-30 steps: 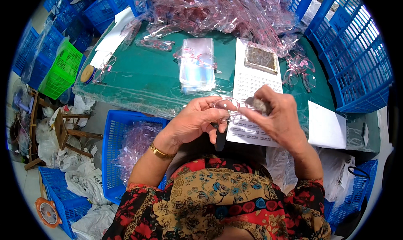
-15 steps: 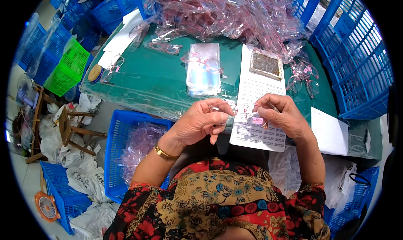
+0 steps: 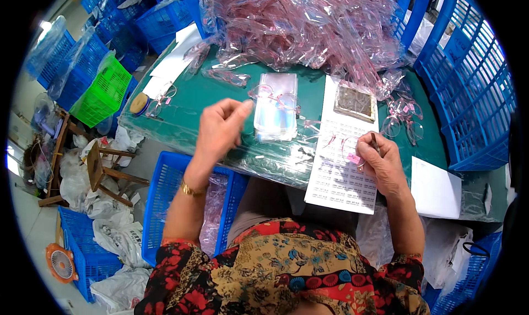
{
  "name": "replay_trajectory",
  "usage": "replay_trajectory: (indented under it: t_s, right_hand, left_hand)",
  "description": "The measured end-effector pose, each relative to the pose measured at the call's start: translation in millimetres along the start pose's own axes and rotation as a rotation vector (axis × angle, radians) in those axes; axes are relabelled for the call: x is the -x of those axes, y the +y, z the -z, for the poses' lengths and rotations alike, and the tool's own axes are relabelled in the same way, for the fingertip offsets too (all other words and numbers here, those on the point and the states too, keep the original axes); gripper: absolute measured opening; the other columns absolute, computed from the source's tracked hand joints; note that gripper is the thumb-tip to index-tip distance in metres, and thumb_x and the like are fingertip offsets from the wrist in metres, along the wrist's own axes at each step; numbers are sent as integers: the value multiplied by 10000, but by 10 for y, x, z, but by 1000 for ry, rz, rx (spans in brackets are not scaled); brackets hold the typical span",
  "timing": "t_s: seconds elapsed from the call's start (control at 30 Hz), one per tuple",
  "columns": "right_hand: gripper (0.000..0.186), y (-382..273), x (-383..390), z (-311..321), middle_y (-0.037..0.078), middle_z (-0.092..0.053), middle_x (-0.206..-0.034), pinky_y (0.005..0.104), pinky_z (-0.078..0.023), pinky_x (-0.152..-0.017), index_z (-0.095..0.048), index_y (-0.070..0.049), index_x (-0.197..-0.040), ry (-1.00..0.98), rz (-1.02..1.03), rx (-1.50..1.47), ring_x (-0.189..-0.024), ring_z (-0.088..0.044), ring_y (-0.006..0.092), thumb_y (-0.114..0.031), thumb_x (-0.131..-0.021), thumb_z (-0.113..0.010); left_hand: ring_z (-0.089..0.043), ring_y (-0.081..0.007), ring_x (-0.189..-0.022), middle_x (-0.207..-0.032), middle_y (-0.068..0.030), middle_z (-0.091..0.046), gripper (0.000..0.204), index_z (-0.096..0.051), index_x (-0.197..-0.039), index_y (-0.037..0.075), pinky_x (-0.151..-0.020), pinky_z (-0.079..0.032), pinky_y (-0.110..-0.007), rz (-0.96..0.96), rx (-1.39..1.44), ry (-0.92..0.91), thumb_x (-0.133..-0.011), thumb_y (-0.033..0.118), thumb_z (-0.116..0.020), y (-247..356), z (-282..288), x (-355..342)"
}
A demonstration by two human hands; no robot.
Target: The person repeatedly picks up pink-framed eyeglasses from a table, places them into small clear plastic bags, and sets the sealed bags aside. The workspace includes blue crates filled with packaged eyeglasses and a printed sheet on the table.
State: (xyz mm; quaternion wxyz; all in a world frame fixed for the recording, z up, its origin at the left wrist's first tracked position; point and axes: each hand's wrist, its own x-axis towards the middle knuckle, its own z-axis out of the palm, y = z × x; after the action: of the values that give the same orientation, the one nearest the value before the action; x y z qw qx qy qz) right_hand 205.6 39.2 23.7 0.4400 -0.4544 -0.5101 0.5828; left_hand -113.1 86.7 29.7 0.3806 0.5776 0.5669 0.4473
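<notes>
My right hand (image 3: 380,159) is closed on a pair of pink-framed eyeglasses (image 3: 343,144) over the printed sheet (image 3: 344,177). A pink tag (image 3: 354,158) shows beside its fingers, and a thin dark tool sticks up between them, its kind unclear. My left hand (image 3: 219,128), with a gold watch (image 3: 193,189) at the wrist, hovers over the green tabletop, thumb stretched out and apart from the bent fingers, nothing visible in it. Just right of it, another pair of pink eyeglasses (image 3: 275,97) lies across a stack of clear plastic sleeves (image 3: 275,128).
A large heap of bagged pink glasses (image 3: 303,28) covers the table's back. A dark pad in a frame (image 3: 354,102) sits on the sheet, with loose glasses (image 3: 404,116) beside it. Blue crates (image 3: 465,83) flank the table; another blue basket (image 3: 157,216) stands below its front edge.
My left hand has let go of the eyeglasses and moved left and up, toward the plastic sleeves. My right hand keeps the glasses, slightly lower; the view has shifted a little.
</notes>
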Motion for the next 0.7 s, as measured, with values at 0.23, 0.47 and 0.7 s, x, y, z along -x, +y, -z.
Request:
replay_trajectory:
  t_s: [0.23,0.47,0.7]
  right_hand:
    - [189,78,-14,-3,-3,-562,-682,160,-352,-491,-579,-16,-856,23,93,74,-537,-461,25,-195,-905,-615]
    - [181,154,-20,14,-32,-486,-641,213,-320,-509,-561,-13,-794,130,256,362,-569,-382,41,-157,-884,-624]
    - [148,119,17,-56,18,-432,-606,251,-323,-500,-559,4,-794,124,382,610,-559,-362,72,-100,-852,-647]
  left_hand:
    - [-529,-124,-385,-527,-71,-544,579,-501,-577,39,-380,-416,-267,141,-522,-119,-711,553,-733,-128,-8,-575]
    - [-586,-117,-428,-561,-40,-561,311,-570,-665,27,-346,-394,-212,179,-192,-243,-817,266,-698,-249,56,-630]
    - [-538,-84,-408,-574,-4,-529,291,-585,-717,33,-330,-354,-188,194,-130,-241,-869,272,-655,-285,115,-620]
